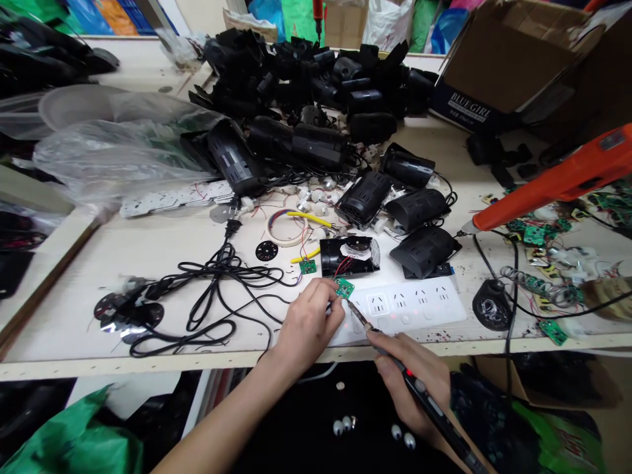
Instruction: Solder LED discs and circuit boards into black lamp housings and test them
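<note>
My left hand (312, 315) pinches a small green circuit board (344, 288) by its left edge, above the left end of a white power strip (419, 304). In my right hand (412, 375) is a black soldering iron (419, 388) with a lit red light, held like a pen. The iron's tip points up and left and meets or nearly meets the board's lower edge; I cannot tell which. Red wires run up from the board to an opened black housing (351, 257) just behind it. A second small green board (308, 266) lies left of that housing on a red wire.
Black housings (363, 197) lie behind the strip, with a heap of more (316, 79) farther back. A black cable (212, 283) coils at left. An orange electric screwdriver (553, 181) slants in from the right, near a cardboard box (513, 59). The table's front edge (123, 370) runs below my hands.
</note>
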The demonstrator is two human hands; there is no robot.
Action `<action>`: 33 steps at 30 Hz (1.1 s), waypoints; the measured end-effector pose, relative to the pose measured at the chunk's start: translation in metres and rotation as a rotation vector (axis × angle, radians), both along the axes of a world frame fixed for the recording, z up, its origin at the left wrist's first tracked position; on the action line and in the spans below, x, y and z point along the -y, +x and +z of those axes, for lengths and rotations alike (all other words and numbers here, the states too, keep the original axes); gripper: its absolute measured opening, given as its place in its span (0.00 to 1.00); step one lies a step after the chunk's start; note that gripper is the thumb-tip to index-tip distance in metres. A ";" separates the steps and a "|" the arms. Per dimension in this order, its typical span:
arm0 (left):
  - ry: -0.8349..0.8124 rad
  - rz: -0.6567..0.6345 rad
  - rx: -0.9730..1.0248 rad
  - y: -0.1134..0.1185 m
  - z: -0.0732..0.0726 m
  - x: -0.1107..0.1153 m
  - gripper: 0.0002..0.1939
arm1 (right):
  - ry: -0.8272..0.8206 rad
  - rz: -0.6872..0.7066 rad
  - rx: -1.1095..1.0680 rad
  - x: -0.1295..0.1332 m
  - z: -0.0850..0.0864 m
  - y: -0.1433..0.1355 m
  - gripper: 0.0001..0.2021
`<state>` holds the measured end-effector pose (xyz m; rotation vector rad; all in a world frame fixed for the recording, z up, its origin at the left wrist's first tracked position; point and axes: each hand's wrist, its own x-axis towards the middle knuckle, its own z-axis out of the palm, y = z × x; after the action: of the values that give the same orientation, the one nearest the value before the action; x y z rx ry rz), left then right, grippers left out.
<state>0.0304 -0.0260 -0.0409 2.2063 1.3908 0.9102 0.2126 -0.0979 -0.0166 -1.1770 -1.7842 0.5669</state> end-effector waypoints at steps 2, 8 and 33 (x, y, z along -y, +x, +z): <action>0.005 0.007 0.004 0.000 0.000 0.000 0.07 | -0.009 -0.035 -0.035 0.001 -0.002 -0.003 0.16; 0.007 0.002 0.012 0.001 0.000 0.000 0.07 | -0.065 -0.065 -0.043 0.001 -0.002 -0.005 0.14; 0.017 -0.002 0.034 0.001 0.000 0.001 0.08 | -0.238 -0.273 -0.120 0.010 0.016 0.023 0.18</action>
<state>0.0314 -0.0268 -0.0408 2.1944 1.3696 0.9576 0.2357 -0.1082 -0.0011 -1.4884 -1.4529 0.6838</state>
